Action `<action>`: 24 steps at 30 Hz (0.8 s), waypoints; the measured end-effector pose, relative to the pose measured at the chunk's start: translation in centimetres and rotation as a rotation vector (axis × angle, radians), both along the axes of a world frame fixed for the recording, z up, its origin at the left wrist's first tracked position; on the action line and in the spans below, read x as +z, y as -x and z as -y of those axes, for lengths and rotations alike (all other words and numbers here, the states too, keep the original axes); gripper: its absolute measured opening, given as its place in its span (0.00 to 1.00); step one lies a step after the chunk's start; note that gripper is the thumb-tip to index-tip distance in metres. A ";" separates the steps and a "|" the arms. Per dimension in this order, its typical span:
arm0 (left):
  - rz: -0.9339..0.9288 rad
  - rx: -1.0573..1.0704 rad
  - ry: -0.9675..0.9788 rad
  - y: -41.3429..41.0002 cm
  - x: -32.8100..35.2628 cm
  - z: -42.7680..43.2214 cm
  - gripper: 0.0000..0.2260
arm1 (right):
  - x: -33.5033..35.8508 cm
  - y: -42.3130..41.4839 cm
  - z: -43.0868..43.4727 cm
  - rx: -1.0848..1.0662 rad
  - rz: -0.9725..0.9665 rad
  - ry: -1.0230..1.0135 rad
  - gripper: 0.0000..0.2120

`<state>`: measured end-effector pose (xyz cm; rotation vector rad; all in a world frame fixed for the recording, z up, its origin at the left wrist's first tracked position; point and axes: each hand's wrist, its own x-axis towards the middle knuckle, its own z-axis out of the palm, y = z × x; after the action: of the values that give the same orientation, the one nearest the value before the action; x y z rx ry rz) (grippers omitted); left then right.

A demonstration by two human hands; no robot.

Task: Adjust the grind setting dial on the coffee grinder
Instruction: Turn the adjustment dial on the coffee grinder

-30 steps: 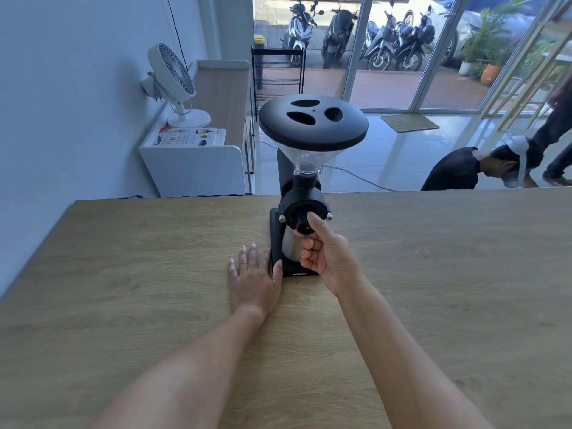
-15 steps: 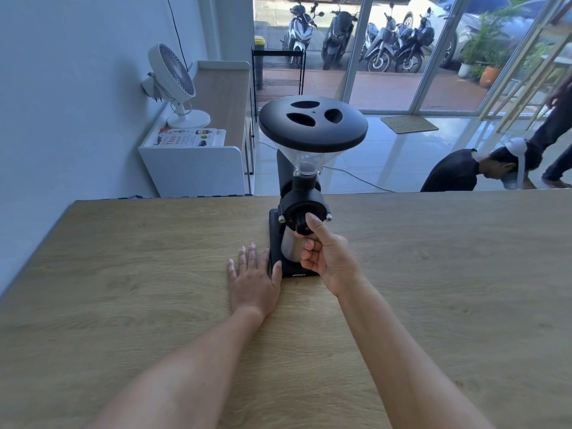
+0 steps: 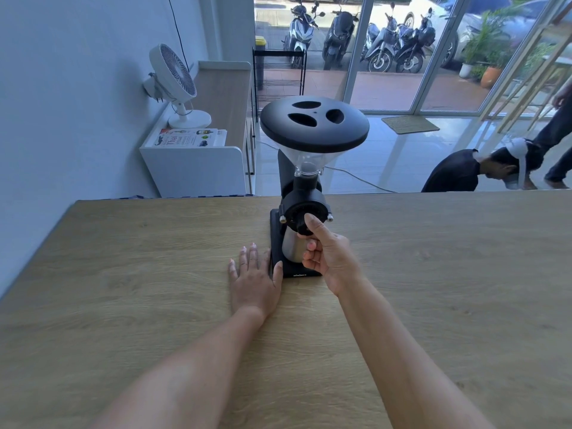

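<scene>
**A:** Where is your grinder, and how many of them are there?

**B:** You have one coffee grinder [image 3: 305, 193], black, standing upright on the wooden table [image 3: 123, 274], near its far edge and about mid-width. It carries one wide black lid [image 3: 314, 123] with three oval openings in it, over one clear funnel-shaped hopper [image 3: 306, 161]. On its base stands one metal cup [image 3: 292, 247].

**A:** And the dial?

**B:** One round black grind dial [image 3: 298, 212] faces you on the front of the body, with two small silver knobs, one at each side of it. Your right hand [image 3: 329, 258] is clenched around the dial's lower right rim: the thumb lies up across its face, the curled fingers [image 3: 309, 253] sit below it, in front of the cup.

**A:** My other hand?

**B:** Your left hand [image 3: 253, 278] lies flat and released on the table, palm down, holding nothing. Its thumb touches the left edge of the grinder's base; the four fingers point away from you alongside it.

**A:** What else do you count?

**B:** One white fan [image 3: 175, 80] on one white cabinet [image 3: 192, 164] by the left wall, with a printed card lying just beside its foot. One person in a dark top [image 3: 458, 176] bends low beyond the table's right part, and a second person's legs show at the right edge. Several scooters [image 3: 356, 35] are parked outside the glass; I cannot count them exactly.
</scene>
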<state>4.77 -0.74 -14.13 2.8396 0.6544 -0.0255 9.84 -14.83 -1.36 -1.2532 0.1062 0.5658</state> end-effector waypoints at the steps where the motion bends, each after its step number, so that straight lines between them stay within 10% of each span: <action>1: 0.000 0.000 -0.003 0.0 0.0 0.0 0.30 | 0.0 0.0 0.0 0.001 0.000 0.000 0.20; 24: 0.000 0.005 0.010 0.0 0.1 0.0 0.30 | -0.3 0.4 0.0 0.120 -0.084 -0.160 0.25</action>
<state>4.77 -0.74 -13.99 2.8278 0.6597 -0.0277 9.45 -14.85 -1.63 -1.0849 0.0549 0.7175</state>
